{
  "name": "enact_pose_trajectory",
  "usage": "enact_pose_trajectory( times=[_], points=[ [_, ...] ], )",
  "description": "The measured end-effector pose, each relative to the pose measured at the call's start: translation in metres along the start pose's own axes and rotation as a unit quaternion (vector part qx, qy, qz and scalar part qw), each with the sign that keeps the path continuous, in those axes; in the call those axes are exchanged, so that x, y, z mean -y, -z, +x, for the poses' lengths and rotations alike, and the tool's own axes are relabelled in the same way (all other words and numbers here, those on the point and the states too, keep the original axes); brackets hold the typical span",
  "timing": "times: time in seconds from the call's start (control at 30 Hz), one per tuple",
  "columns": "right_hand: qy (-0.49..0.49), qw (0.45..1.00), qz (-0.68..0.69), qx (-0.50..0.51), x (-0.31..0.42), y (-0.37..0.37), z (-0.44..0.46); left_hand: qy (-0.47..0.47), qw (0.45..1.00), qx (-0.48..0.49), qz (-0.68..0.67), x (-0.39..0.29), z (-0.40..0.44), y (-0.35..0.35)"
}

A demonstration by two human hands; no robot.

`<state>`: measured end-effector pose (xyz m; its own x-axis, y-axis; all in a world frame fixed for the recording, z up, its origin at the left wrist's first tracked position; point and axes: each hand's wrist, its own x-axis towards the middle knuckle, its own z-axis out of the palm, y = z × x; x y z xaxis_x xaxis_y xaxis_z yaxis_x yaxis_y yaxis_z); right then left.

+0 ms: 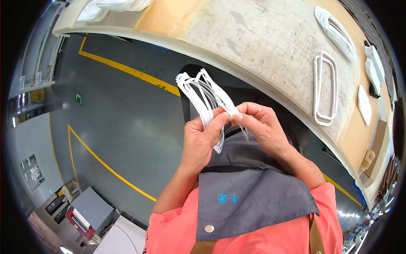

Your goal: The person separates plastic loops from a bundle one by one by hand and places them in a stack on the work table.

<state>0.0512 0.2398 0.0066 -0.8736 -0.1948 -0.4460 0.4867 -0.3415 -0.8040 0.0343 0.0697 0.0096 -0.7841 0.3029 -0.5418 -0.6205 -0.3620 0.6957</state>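
A bundle of thin white loops (195, 99) with crinkled ends is held up in front of my apron. My left hand (198, 137) is closed round its lower part, thumb on the near side. My right hand (261, 125) pinches a few strands at the right side of the same bundle, its fingertips touching those of my left hand. The far end of the bundle fans apart into separate strands. My fingers cover the middle, so how many strands each hand grips cannot be made out.
Beyond my hands runs a worktable (262, 38) with a pale, worn top. A long white loop (316, 86) and a stack of similar loops (321, 19) lie on its right side, near white sole-shaped pieces (364, 106). More white pieces (122, 4) sit at the far left.
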Motion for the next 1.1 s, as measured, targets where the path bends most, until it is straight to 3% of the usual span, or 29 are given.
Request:
enact_pose_trajectory(
  times=[0.17,0.27,0.5,0.57,0.67,0.73,0.8,0.87,0.93,0.97,1.0,1.1],
  points=[
    [-0.001,1.0,-0.003,0.0,-0.002,-0.001,0.001,-0.01,1.0,-0.001,-0.001,0.002,0.0,0.0],
    [0.06,0.997,-0.043,-0.018,-0.007,-0.004,0.002,-0.017,1.0,-0.012,0.023,0.002,0.001,-0.002],
    [0.221,0.932,-0.285,-0.045,-0.014,-0.002,0.004,-0.007,1.0,0.002,-0.019,0.012,0.006,-0.005],
    [0.249,0.905,-0.338,-0.066,-0.013,-0.003,0.003,-0.053,0.997,-0.046,-0.013,0.02,0.009,-0.011],
    [0.15,0.966,-0.166,-0.131,-0.001,0.003,-0.002,-0.085,0.983,-0.126,-0.104,0.019,0.018,-0.005],
    [0.129,0.975,0.141,-0.117,0.011,0.014,0.004,-0.056,0.962,-0.115,-0.243,0.008,0.024,0.005],
    [0.086,0.94,0.319,-0.082,0.021,0.029,0.001,-0.006,0.928,-0.058,-0.368,-0.005,0.024,0.012],
    [0.122,0.903,0.411,-0.022,0.024,0.052,-0.001,-0.001,0.883,0.135,-0.449,-0.006,0.025,0.035],
    [0.154,0.841,0.519,0.008,0.035,0.075,-0.007,-0.013,0.886,0.095,-0.455,-0.018,0.027,0.048],
    [0.176,0.819,0.543,-0.057,0.048,0.088,-0.014,-0.04,0.906,0.072,-0.416,-0.022,0.027,0.059],
    [0.226,0.807,0.545,-0.032,0.054,0.108,-0.021,-0.067,0.923,0.048,-0.376,-0.026,0.025,0.071],
    [0.327,0.824,0.458,-0.07,0.082,0.151,-0.053,-0.12,0.954,-0.062,-0.267,-0.042,0.014,0.093]
  ],
)
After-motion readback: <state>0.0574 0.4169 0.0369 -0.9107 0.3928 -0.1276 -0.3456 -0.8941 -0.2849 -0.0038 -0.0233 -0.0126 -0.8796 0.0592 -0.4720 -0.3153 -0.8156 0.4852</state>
